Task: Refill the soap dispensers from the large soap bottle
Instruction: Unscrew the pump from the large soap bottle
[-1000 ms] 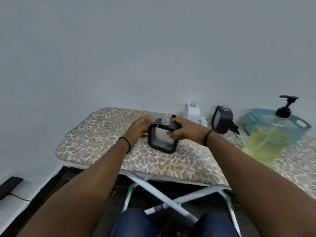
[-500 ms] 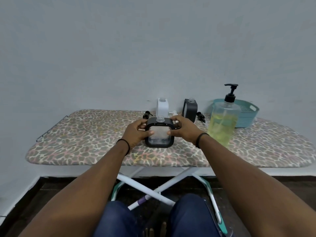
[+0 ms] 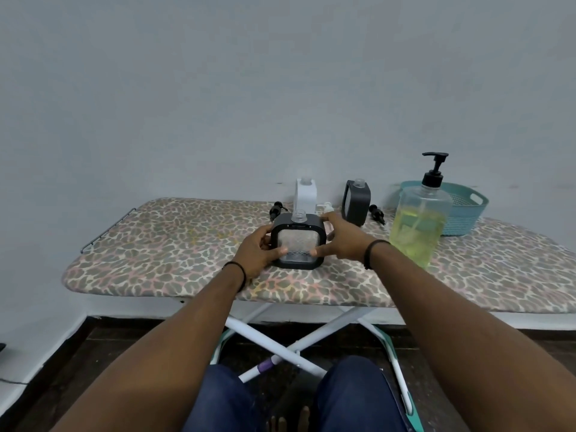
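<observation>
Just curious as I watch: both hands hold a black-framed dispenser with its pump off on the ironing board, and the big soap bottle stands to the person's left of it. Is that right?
Not quite. In the head view the large soap bottle stands to the person's right of the black-framed dispenser, not the left. The rest holds: the left hand and right hand hold the dispenser, its neck open, on the ironing board.

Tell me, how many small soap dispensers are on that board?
3: a black dispenser at the front, held between the left hand and right hand; a white dispenser behind it; another black one by the large soap bottle.
</observation>
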